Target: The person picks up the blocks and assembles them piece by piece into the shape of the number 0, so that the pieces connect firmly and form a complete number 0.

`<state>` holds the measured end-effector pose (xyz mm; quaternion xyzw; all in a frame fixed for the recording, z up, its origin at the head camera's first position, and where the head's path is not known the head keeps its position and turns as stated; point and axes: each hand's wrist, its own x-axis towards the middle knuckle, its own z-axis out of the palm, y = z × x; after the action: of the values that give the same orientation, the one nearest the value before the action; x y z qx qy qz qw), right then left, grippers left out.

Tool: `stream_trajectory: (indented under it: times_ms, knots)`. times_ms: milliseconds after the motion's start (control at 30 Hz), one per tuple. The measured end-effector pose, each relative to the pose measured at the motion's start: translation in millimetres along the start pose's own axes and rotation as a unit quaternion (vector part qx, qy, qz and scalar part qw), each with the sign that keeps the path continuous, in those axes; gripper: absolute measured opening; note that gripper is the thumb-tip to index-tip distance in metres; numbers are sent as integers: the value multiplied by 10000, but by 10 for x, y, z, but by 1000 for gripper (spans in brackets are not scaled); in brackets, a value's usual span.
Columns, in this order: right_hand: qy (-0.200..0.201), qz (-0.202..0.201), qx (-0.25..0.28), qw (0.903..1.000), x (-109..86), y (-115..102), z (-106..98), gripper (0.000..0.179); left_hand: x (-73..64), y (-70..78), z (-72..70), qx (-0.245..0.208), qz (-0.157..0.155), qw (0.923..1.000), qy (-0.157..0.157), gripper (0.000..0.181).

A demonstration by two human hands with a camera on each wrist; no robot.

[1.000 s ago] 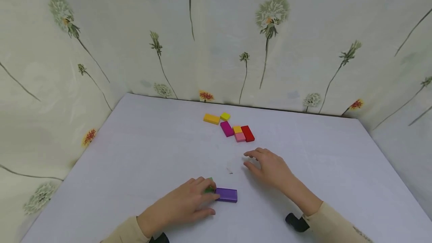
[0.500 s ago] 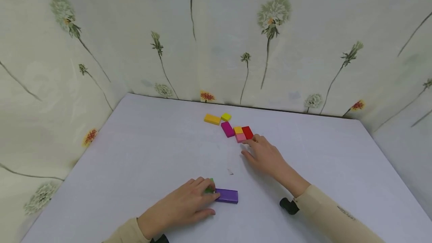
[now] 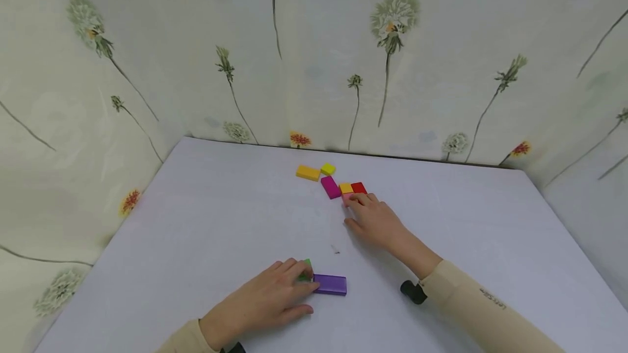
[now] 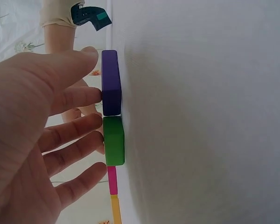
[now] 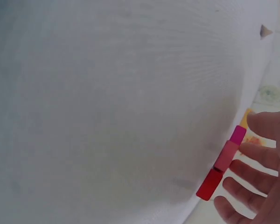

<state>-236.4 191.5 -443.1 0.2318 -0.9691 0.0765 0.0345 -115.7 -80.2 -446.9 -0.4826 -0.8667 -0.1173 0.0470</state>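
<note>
My left hand (image 3: 272, 294) rests over a green block (image 4: 114, 141) and a purple block (image 3: 330, 284), which lie end to end on the table. In the left wrist view its fingers are stretched out, with fingertips at the tops of both blocks and the thumb raised. Farther off, my right hand (image 3: 376, 223) reaches over a pink block (image 5: 226, 156) and a red block (image 3: 359, 187). Its fingers are spread, the index fingertip right at the pink block, the thumb apart. A small orange block (image 3: 345, 188) touches the pink and red ones.
Left of that group lie a magenta block (image 3: 331, 187), a longer orange block (image 3: 308, 172) and a small yellow block (image 3: 327, 169). A small speck or scrap (image 3: 336, 249) is on the white table (image 3: 221, 206). A flower-patterned curtain (image 3: 314, 59) hangs behind the table's far edge.
My right hand has moved forward and left, from bare table to over the pink and red blocks, partly covering them. The left hand has stayed on the green and purple blocks.
</note>
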Motion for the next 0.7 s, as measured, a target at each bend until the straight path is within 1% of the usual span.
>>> stream_trajectory:
  times_ms: [333,467,633,700]
  knots:
    - [147,-33,82,9999,-35,-28,-24,41,-6,-11,11,-106,-40,9999,-45,39]
    - [192,53,128,9997,-27,-36,-25,43,-7,-12,9,-117,-54,9999,-51,39]
    - [79,203,134,9997,-25,-39,-15,47,-12,-16,14,-163,-96,9997,-121,40]
    - [87,196,116,9997,-26,-37,-11,45,-13,-17,15,-161,-90,9998,-119,40]
